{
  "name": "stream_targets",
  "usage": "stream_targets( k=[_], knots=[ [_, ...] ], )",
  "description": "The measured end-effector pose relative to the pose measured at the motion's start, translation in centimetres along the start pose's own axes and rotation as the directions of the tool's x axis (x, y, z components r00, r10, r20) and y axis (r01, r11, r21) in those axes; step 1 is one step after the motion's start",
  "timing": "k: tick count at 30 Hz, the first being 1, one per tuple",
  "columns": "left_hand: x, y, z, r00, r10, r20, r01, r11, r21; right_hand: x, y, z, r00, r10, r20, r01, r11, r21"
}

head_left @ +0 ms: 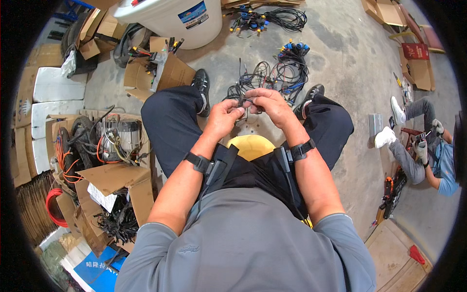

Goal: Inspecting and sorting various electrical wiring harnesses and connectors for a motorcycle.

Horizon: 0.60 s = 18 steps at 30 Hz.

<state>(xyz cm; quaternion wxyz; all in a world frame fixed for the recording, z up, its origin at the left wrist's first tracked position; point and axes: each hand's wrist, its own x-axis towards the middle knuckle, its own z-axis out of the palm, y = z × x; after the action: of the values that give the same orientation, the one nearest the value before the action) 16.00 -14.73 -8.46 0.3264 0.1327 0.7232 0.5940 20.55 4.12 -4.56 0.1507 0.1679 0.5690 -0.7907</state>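
Between my knees, my left hand and my right hand meet fingertip to fingertip, both closed in a pinch. A short stretch of thin black cable shows between them; its exact end or fitting is too small to make out. My right fingers partly hide it. Just past my hands, a tangle of black cables lies on the concrete floor between my shoes. Blue and yellow connectors top a bundle at its far right.
Farther off lie another cable bundle and a big white tub. At left are a cardboard box of cables, a motor and a box of black parts. A yellow seat is under me. Another person works at right.
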Motion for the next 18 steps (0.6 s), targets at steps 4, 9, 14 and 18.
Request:
stream_targets(
  k=[4, 9, 14, 18],
  knots=[
    [-0.4, 2.1, 0.2, 0.988, -0.148, -0.032, 0.130, 0.939, -0.318, 0.3, 0.8, 0.0, 0.991, -0.116, 0.069, 0.122, 0.988, -0.093],
    [-0.3, 2.6, -0.3, 0.977, -0.211, -0.006, 0.190, 0.891, -0.412, 0.3, 1.3, 0.7, 0.982, -0.102, 0.161, 0.110, 0.993, -0.042],
    [0.1, 1.3, -1.3, 0.988, -0.134, -0.072, 0.117, 0.972, -0.206, 1.0, 3.1, 0.8, 0.972, -0.141, 0.186, 0.157, 0.985, -0.076],
    [0.0, 3.9, -2.2, 0.981, -0.102, -0.162, 0.038, 0.933, -0.358, 1.1, 3.4, 1.6, 0.955, -0.193, 0.227, 0.239, 0.952, -0.194]
  ],
)
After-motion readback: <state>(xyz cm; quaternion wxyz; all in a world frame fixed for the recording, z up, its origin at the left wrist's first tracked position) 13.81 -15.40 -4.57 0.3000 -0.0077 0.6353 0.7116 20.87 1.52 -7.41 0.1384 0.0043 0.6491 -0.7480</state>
